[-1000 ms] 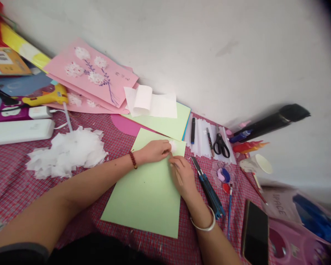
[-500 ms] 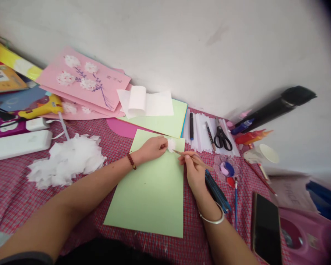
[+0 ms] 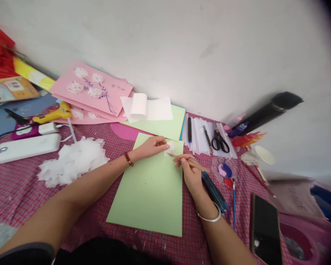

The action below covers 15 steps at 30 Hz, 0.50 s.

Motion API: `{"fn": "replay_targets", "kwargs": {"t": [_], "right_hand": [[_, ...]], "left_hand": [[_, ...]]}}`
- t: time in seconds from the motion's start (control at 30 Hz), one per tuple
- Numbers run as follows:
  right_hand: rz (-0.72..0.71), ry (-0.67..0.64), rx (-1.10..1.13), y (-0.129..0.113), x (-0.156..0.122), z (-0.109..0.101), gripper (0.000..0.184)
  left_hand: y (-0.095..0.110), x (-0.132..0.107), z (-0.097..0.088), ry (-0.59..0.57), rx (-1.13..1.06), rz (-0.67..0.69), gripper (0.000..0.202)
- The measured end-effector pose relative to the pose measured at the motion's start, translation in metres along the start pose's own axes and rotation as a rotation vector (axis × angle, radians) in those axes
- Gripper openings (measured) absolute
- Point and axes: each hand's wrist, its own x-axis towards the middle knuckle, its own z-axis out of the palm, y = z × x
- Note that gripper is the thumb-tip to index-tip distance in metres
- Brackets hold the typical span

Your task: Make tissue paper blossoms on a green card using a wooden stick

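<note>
Near the top of a light green sheet of paper (image 3: 146, 195) lies a small tuft of white tissue paper (image 3: 170, 146). My left hand (image 3: 153, 146) is beside the tuft, its thumb reaching onto it and the thumb and forefinger apart. In my right hand (image 3: 191, 173) is a thin wooden stick (image 3: 196, 165), gripped like a pen. The stick's narrow tip points left, at the lower edge of the tuft. Whether the tip touches the tissue is hard to tell.
Left of the sheet is a heap of white tissue pieces (image 3: 74, 162), with a yellow glue gun (image 3: 53, 113) behind. Pink cards with tissue flowers (image 3: 91, 88) lean at the back. Rightward are scissors (image 3: 220, 141), a paint palette (image 3: 223, 171), a paper cup (image 3: 257, 156) and a phone (image 3: 266, 228).
My left thumb and fingers have parted from their pinch at the tuft. The stick's tip has shifted slightly left and down. The whole view has shifted a little.
</note>
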Motion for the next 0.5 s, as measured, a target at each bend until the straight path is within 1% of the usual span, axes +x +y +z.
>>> {"fn": "replay_targets", "kwargs": {"t": [0.03, 0.07, 0.1, 0.13, 0.23, 0.27, 0.3, 0.33, 0.4, 0.43, 0.47, 0.5], "right_hand": [[-0.02, -0.011, -0.009, -0.001, 0.0, 0.0, 0.02], [-0.033, -0.016, -0.001, -0.001, 0.001, 0.0, 0.02], [-0.033, -0.003, 0.034, 0.0, 0.002, 0.0, 0.02], [-0.021, 0.025, 0.095, 0.001, 0.003, 0.0, 0.021], [0.037, 0.18, 0.307, 0.007, 0.009, -0.002, 0.023], [0.052, 0.226, 0.327, 0.009, 0.012, -0.003, 0.024], [0.06, 0.256, 0.315, 0.011, 0.014, -0.004, 0.024], [0.061, 0.272, 0.281, 0.013, 0.017, -0.005, 0.026], [0.049, 0.26, 0.204, 0.016, 0.02, -0.007, 0.029], [0.036, 0.236, 0.174, 0.017, 0.02, -0.008, 0.03], [0.018, 0.204, 0.147, 0.017, 0.02, -0.007, 0.031], [-0.003, 0.173, 0.114, 0.016, 0.018, -0.006, 0.031]], "left_hand": [[0.003, 0.001, -0.002, -0.052, -0.015, -0.042, 0.023], [0.006, 0.002, -0.004, -0.074, -0.04, -0.08, 0.022], [0.01, 0.002, -0.006, -0.057, -0.073, -0.106, 0.02], [0.014, 0.001, -0.01, -0.003, -0.108, -0.12, 0.019], [0.024, -0.008, -0.021, 0.231, -0.158, -0.113, 0.015], [0.027, -0.014, -0.024, 0.261, -0.142, -0.119, 0.014], [0.029, -0.022, -0.028, 0.246, -0.102, -0.139, 0.014], [0.03, -0.032, -0.03, 0.2, -0.032, -0.171, 0.013], [0.03, -0.058, -0.034, 0.107, 0.193, -0.222, 0.017], [0.03, -0.075, -0.035, 0.107, 0.324, -0.22, 0.024], [0.029, -0.094, -0.037, 0.157, 0.451, -0.199, 0.031], [0.028, -0.116, -0.038, 0.25, 0.559, -0.171, 0.036]]}}
